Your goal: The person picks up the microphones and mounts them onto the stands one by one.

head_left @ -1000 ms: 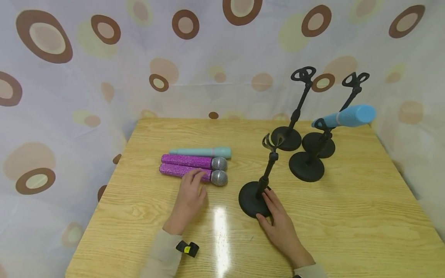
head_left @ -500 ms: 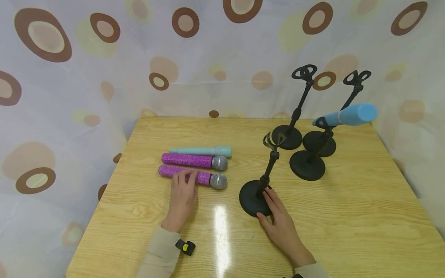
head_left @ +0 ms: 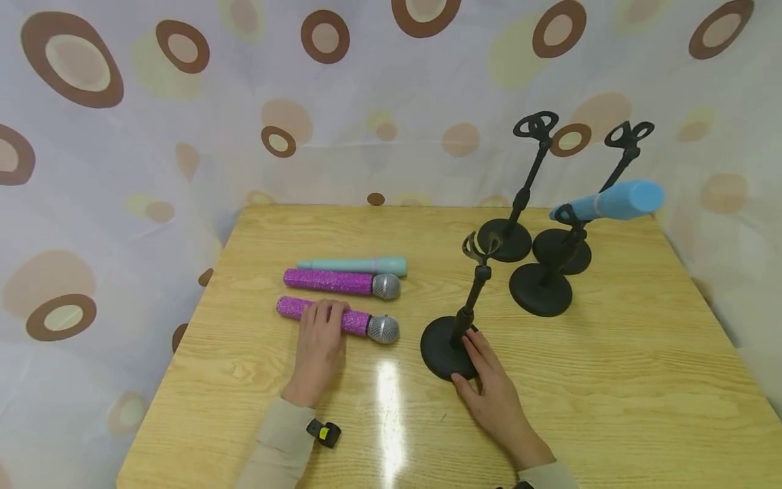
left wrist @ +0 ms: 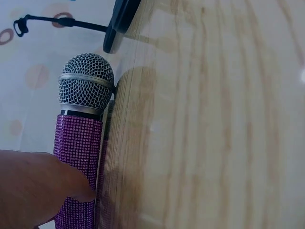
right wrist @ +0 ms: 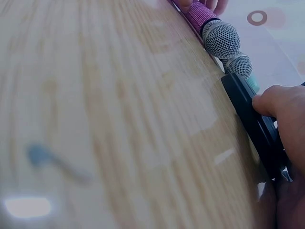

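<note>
My left hand (head_left: pixel 319 350) grips a glittery purple microphone (head_left: pixel 357 323) with a silver mesh head, fingers over the handle. In the left wrist view the thumb presses on the studded handle, and the microphone (left wrist: pixel 78 138) lies close over the table. With my right hand (head_left: pixel 497 404) I hold the round base of a black desk microphone stand (head_left: pixel 441 348), thumb and fingers at its rim. That stand's forked clip (head_left: pixel 480 250) holds nothing. Behind the gripped microphone lie a second purple microphone (head_left: pixel 330 281) and a pale teal one (head_left: pixel 342 265), side by side.
At the right rear stand three more black stands: one at the back (head_left: pixel 504 239), one farther right (head_left: pixel 580 261), and a nearer one (head_left: pixel 540 292) carrying a blue microphone (head_left: pixel 623 201). A patterned curtain (head_left: pixel 379 102) borders the wooden table (head_left: pixel 611 407).
My left hand has taken hold of the nearest purple microphone and drawn it toward me, opening a gap from the second one. The right hand stays on the stand's base.
</note>
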A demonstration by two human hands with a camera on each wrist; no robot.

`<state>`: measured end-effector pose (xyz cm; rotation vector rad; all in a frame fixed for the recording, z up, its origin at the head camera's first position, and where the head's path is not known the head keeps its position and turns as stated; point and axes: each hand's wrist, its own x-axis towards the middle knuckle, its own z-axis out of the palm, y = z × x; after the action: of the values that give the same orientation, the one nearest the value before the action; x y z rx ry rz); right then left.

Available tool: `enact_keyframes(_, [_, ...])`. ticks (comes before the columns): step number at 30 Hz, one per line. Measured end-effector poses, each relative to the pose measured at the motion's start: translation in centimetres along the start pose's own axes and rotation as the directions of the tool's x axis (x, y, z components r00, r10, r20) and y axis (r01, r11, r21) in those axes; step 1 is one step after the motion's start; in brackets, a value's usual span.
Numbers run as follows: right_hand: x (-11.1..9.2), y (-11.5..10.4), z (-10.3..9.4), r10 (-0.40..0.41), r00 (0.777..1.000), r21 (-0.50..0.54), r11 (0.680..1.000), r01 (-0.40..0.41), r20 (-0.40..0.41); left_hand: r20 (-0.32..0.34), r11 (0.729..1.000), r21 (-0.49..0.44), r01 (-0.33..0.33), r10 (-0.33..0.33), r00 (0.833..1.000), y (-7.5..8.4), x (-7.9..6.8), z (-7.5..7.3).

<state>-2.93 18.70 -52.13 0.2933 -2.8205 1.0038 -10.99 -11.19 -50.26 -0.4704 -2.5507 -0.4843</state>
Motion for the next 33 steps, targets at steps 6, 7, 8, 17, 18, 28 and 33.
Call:
enact_keyframes(6, [0.0, 0.0, -0.2, 0.020, 1.000, 0.003, 1.000, -0.020, 0.010, 0.037, 1.000, 0.011, -0.017, 0.017, 0.999, -0.1, -0.1, 0.0])
enact_keyframes(7, [-0.1, -0.1, -0.2, 0.022, 1.000, 0.002, 1.000, -0.022, 0.009, 0.045, 1.000, 0.010, -0.016, 0.016, 0.999, -0.1, -0.1, 0.0])
enact_keyframes(8, [-0.1, -0.1, -0.1, 0.021, 1.000, 0.002, 1.000, -0.021, 0.008, 0.053, 1.000, 0.011, -0.016, 0.016, 0.998, -0.1, -0.1, 0.0])
enact_keyframes(17, [0.0, 0.0, 0.0, 0.019, 1.000, 0.000, 1.000, -0.019, 0.003, 0.139, 0.999, -0.015, -0.043, 0.045, 0.989, 0.2, 0.3, -0.5])
enact_keyframes(18, [0.0, 0.0, 0.0, 0.018, 1.000, -0.004, 1.000, -0.018, 0.002, 0.143, 0.999, -0.016, -0.050, 0.052, 0.988, 0.2, 0.3, -0.5])
enact_keyframes(28, [0.0, 0.2, 0.1, 0.018, 1.000, -0.006, 1.000, -0.018, -0.001, 0.129, 0.995, -0.080, -0.062, 0.072, 0.989, 0.5, 0.7, -1.6])
enact_keyframes(33, [-0.1, 0.1, 0.0, 0.015, 1.000, -0.005, 1.000, -0.015, 0.001, 0.105, 0.990, -0.114, -0.079, 0.091, 0.990, 1.2, 1.4, -2.4])
